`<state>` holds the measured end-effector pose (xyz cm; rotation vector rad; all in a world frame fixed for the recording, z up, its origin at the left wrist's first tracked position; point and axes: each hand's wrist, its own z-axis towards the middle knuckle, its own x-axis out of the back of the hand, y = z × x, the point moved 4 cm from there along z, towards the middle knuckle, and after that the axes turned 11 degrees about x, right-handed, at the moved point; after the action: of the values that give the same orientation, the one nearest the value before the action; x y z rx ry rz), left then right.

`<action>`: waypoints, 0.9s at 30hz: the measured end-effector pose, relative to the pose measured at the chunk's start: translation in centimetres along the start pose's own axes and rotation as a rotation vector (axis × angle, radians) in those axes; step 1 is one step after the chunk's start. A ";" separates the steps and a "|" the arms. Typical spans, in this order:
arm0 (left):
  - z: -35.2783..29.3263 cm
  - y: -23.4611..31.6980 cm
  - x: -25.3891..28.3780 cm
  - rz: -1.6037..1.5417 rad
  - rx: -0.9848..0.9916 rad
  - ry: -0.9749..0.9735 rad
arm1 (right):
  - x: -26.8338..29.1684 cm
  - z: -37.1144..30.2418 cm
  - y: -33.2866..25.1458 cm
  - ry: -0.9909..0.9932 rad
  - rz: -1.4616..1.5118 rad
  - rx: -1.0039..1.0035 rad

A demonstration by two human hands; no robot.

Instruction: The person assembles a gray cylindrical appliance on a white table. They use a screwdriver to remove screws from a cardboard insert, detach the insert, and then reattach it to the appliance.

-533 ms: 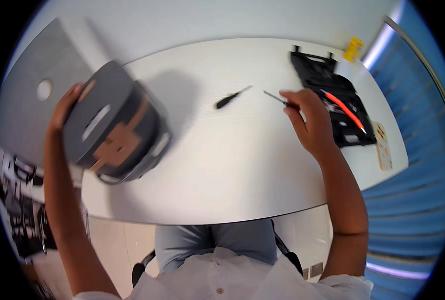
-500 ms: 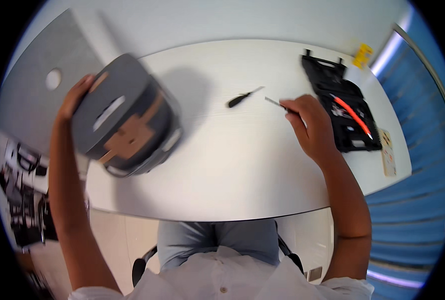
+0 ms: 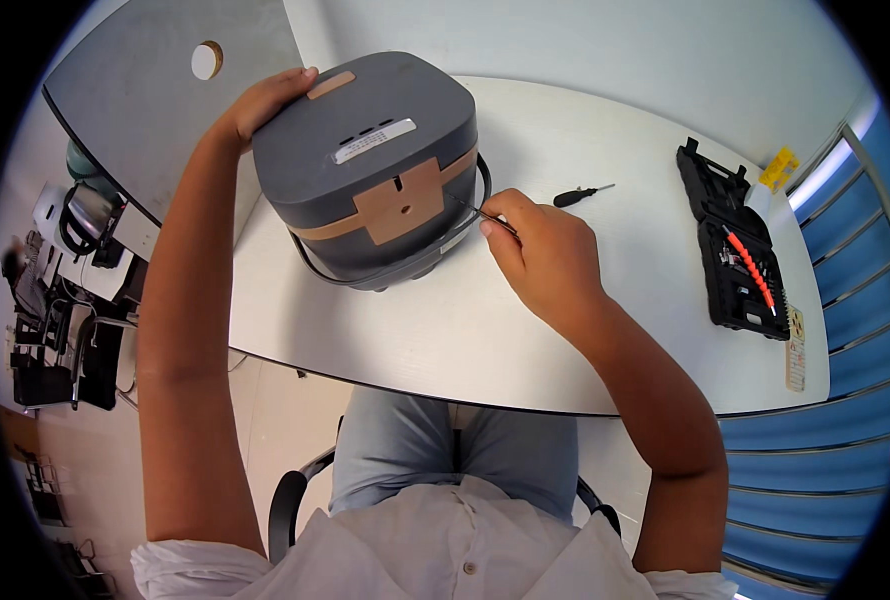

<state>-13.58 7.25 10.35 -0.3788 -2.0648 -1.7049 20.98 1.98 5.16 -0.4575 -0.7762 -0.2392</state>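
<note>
A wrinkled white shirt (image 3: 395, 545) is showing one round button (image 3: 468, 568) on its front. Left and right of that button, white sleeves (image 3: 195, 566) are bunching in folds; beyond it, light-blue trousers (image 3: 395, 450) are showing.

Matt plastic-looking appliance (image 3: 405, 100) at left, smooth front panel (image 3: 425, 195), paper-like label (image 3: 375, 142) on top, thin metal tool (image 3: 470, 207), plastic toolbox (image 3: 717, 195) at far right, smooth surface (image 3: 415, 350), crinkled cloth shirt (image 3: 415, 545) near.
</note>
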 end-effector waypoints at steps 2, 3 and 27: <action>-0.3 0.4 -0.2 0.013 -0.003 0.005 | -0.4 0.0 0.1 0.011 0.056 -0.046; -0.5 0.7 -0.4 0.024 -0.002 0.014 | -0.5 -0.1 0.1 0.017 0.086 -0.068; 0.4 0.2 0.1 0.034 -0.120 0.029 | 0.6 -1.4 1.0 0.128 0.202 -0.088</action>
<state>-13.65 7.70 10.48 -0.4216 -1.9305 -1.8090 22.59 2.21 4.40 -0.5938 -0.5912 -0.1132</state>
